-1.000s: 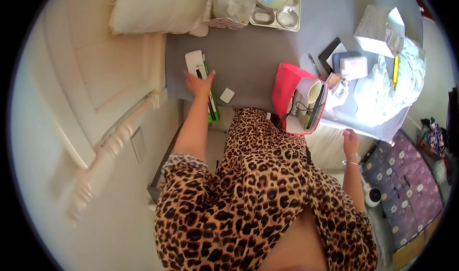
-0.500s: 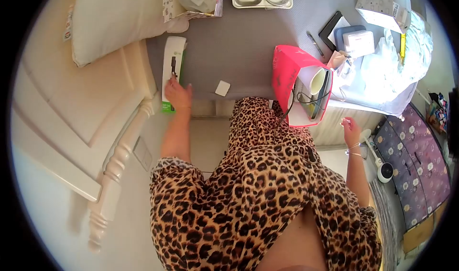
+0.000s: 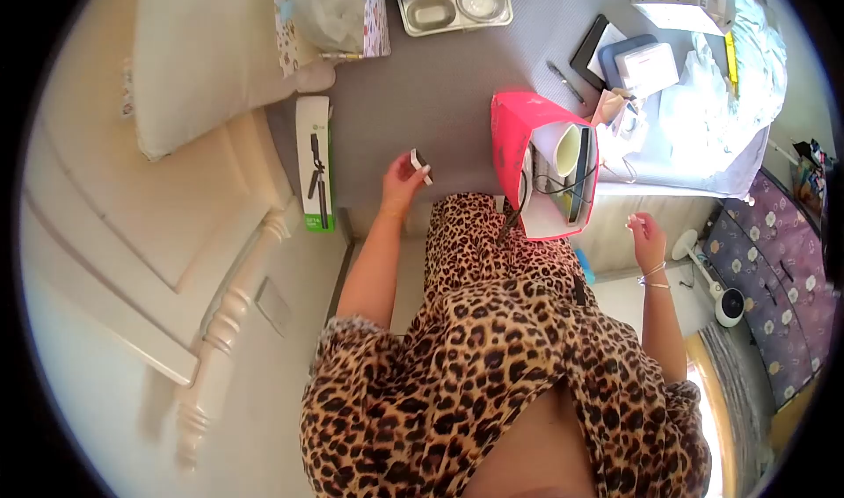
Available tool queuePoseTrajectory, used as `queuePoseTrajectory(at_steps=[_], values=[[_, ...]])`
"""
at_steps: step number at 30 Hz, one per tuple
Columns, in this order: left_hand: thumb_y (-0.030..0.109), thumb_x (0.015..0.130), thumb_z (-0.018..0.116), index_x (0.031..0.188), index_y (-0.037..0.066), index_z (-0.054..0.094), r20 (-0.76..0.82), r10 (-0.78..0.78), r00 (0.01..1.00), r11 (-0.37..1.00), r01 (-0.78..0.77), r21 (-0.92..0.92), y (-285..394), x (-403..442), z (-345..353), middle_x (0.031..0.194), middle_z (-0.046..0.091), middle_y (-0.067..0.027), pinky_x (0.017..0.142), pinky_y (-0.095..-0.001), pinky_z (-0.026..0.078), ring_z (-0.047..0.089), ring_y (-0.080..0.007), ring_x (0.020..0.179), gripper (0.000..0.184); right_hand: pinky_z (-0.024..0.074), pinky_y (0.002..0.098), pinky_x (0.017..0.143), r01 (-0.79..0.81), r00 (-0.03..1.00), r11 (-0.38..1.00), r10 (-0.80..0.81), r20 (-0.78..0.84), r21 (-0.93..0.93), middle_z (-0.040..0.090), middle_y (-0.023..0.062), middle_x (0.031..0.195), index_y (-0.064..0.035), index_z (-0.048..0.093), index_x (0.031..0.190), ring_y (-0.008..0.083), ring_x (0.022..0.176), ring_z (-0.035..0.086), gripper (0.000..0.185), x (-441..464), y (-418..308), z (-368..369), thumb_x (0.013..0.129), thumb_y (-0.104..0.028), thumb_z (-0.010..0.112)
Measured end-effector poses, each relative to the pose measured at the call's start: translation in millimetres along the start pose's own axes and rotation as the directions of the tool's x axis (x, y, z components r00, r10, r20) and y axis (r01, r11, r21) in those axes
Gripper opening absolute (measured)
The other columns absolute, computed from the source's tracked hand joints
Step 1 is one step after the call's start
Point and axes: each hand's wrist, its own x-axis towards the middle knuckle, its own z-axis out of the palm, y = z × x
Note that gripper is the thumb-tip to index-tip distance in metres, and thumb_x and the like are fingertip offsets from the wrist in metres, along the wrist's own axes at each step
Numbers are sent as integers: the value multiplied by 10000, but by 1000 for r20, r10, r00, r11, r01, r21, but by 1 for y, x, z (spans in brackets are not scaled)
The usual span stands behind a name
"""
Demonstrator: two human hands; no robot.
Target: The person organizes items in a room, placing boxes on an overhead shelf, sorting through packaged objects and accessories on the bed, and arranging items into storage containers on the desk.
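My left hand (image 3: pixel 402 184) pinches a small flat box (image 3: pixel 422 167), white with a dark face turned to the right, held above the grey cover. Left of that hand lies a long white and green box (image 3: pixel 315 164) with a black tripod-like stand printed on it; the hand does not touch it. My right hand (image 3: pixel 647 232) hangs beside the bed edge, right of a red bag (image 3: pixel 520 138). Its fingers are loosely bent and a little apart, and I see nothing in them. Papers or folders and a dark cable stick out of the bag's opening.
A steel compartment tray (image 3: pixel 431 29) and a patterned box with clear plastic (image 3: pixel 376 36) stand at the back. A pen (image 3: pixel 566 83), dark case (image 3: pixel 589 54) and plastic bags (image 3: pixel 703 116) lie on the right. A pillow (image 3: pixel 207 58) rests at left; a white camera-like device (image 3: pixel 729 306) stands low right.
My left hand has left the long box, moved right and picked up the small white box from the grey cover. My right hand has stayed nearly still. The view has shifted slightly.
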Motion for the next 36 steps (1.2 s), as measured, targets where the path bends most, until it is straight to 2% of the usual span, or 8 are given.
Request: queuePoseTrajectory(at_steps=[3,5,10,14,17,23,27,36], values=[[216,770,691,1276,30,379,371,125,920,857,88,-508,82,-69,27,1163,497,-130,901,-490,459,498,-290,1112,624,473,243,639,74,997,992,-70,-35,101,645,95,806,6,602,929,129,746,624,219,4,-29,1,857,-200,583],[280,774,690,1297,64,353,535,235,812,801,150,-579,131,-94,47,1133,499,-112,922,-518,435,499,-285,1098,660,477,251,659,147,989,976,-141,-54,159,646,107,820,13,603,922,145,752,624,205,7,-60,6,846,-177,595],[301,774,690,1339,27,268,773,433,464,690,380,-616,173,-121,92,1203,427,-136,914,-532,441,459,-362,1142,757,483,285,705,422,906,892,-408,-114,160,636,128,814,21,608,899,204,756,621,128,-21,-137,-11,824,-82,589],[409,759,682,1349,90,231,858,368,357,779,384,-495,199,-135,113,1174,374,-98,879,-450,485,453,-279,1105,808,481,285,709,487,871,847,-453,-188,212,635,130,815,28,609,892,203,757,619,118,-37,-152,-25,818,-59,581],[402,789,647,1356,31,220,863,399,312,744,439,-503,205,-136,124,1229,418,-142,902,-483,464,467,-334,1140,801,481,281,705,505,857,833,-453,-245,227,637,128,819,33,609,900,197,749,616,121,-40,-145,-27,819,-52,579],[434,838,564,1394,176,206,835,348,426,821,293,-491,223,-148,167,1211,391,-145,910,-452,459,463,-290,1108,710,477,258,691,396,905,851,-297,-306,344,639,108,794,37,612,908,145,742,606,129,-52,-128,-29,831,-64,587],[385,910,456,1217,141,402,757,254,602,868,203,-453,226,-158,194,1159,463,-166,962,-428,433,450,-307,1141,395,474,235,674,345,930,743,-188,-316,574,647,82,781,41,617,909,109,715,596,142,-64,-122,-4,842,-80,589],[352,930,449,960,4,516,602,292,743,923,-384,27,221,-181,244,813,610,-83,537,-275,563,640,-168,677,356,471,236,620,518,854,535,-360,-375,667,628,82,740,43,591,932,112,679,600,165,-86,-180,-24,858,-104,575]])
